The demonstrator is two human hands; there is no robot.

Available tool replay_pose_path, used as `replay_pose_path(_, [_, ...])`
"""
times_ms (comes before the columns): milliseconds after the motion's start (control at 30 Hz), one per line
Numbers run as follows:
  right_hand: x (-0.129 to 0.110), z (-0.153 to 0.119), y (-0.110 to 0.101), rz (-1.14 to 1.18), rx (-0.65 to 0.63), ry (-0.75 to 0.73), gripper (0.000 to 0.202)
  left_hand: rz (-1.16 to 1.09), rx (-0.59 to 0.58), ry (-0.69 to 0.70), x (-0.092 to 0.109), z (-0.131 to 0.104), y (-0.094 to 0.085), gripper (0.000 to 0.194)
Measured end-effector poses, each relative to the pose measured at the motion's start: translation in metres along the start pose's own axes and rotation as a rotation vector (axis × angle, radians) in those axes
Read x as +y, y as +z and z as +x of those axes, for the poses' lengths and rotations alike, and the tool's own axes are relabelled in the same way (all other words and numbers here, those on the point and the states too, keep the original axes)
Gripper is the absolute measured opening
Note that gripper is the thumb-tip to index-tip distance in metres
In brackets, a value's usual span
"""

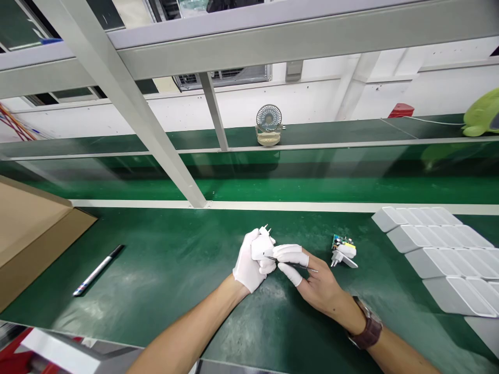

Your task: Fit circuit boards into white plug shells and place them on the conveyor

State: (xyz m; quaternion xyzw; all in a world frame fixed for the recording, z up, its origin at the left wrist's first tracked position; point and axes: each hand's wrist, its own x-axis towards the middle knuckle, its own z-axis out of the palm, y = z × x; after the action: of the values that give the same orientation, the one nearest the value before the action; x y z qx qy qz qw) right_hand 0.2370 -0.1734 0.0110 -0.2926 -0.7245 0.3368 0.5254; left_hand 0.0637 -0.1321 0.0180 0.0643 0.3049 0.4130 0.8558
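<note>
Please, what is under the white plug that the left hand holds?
The gloved left hand cups the white plug, above the green tabletop. The plug's underside and the tabletop directly behind are covered from view.

A green desk (167,259) fills the lower view, its surface carrying pale, smeared patches of reflected light. A white strip (292,206) edges its back, with a glossy green panel (331,189) beyond and a dark green shelf (331,134) above that. A thick, light-grey beam (312,54) crosses overhead, joined by a slanting post (144,124); a thinner upright (213,111) meets the shelf's front edge. Behind stands a white wall (241,101), bearing a small grey box (294,70). Dark, framed panes (23,26), apparently windows, show at upper left.
</note>
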Motion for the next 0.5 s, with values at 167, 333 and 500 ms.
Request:
replay_pose_path(167, [0.0012, 0.0004, 0.0007, -0.028, -0.003, -0.003, 0.038, -0.002, -0.01, -0.013, -0.0006, 0.0006, 0.0, 0.047])
replay_pose_path(333, [-0.0012, 0.001, 0.0001, -0.063, -0.02, -0.007, 0.039, 0.021, -0.053, -0.016, -0.0018, 0.0035, -0.004, 0.044])
replay_pose_path(500, [-0.0049, 0.0024, -0.0021, -0.08, -0.07, 0.011, 0.037, 0.077, -0.03, 0.059, -0.008, 0.003, -0.0054, 0.039])
